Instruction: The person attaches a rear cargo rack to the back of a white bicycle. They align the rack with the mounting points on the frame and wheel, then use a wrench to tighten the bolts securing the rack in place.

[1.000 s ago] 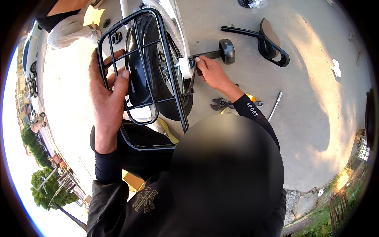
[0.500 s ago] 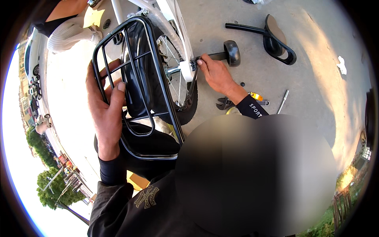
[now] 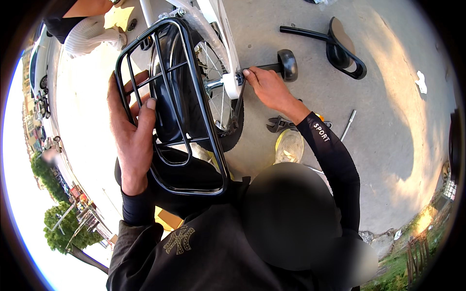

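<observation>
My left hand (image 3: 132,131) grips the side rail of a black tubular rear rack (image 3: 194,191), thumb over the bars and fingers behind. The rack is above the black-fendered rear wheel of a white bicycle (image 3: 230,86). My right hand (image 3: 272,89) is closed at the hub, thumb and fingers pinching the upper end of a thin black rack strut (image 3: 239,104) beside the white frame end. Just beyond these fingers, a black arm carries a small training wheel (image 3: 288,65). My right palm hides part of that arm.
An adjustable wrench (image 3: 279,124) lies on the concrete near my shoe (image 3: 290,145), with a metal rod (image 3: 348,125) to its right. Farther right are a black saddle on its post (image 3: 342,46) and crumpled white paper (image 3: 421,82). Another person's ribbed white garment (image 3: 90,39) is at upper left.
My right forearm has swung outward to the right, uncovering my shoe and the ground beside it. Both hands keep their holds on the rack and at the hub.
</observation>
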Tool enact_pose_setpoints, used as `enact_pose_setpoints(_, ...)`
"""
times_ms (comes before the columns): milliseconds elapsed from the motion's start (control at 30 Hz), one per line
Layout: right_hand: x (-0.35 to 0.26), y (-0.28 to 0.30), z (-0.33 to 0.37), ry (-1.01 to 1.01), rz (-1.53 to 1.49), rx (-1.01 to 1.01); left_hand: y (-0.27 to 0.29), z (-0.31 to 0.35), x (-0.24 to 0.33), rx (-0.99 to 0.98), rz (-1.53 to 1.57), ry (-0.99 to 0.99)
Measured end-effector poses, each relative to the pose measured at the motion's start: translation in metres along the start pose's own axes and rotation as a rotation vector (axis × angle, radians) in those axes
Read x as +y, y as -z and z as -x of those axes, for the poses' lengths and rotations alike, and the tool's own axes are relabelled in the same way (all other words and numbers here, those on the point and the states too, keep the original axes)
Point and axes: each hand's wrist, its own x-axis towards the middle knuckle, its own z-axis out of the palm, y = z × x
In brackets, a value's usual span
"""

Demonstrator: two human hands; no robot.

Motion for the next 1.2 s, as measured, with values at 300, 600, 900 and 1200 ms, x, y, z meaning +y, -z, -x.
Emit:
enact_pose_setpoints(300,0.021,-0.016,0.084,-0.133,0.194,-0.118,0.006,0.005,-0.001,0.008,-0.015,0.017)
enact_pose_setpoints(600,0.078,-0.053,0.15,-0.268,0.967,-0.172,0.004,0.003,0.0,0.024,0.006,-0.016)
enact_pose_setpoints(900,0.083,-0.015,0.132,-0.03,0.912,-0.199,0.002,0.001,-0.002,0.052,-0.033,0.012)
enact_pose_setpoints(1200,0.09,-0.012,0.106,0.27,0.813,-0.421,0.001,0.002,0.002,0.032,-0.032,0.024)
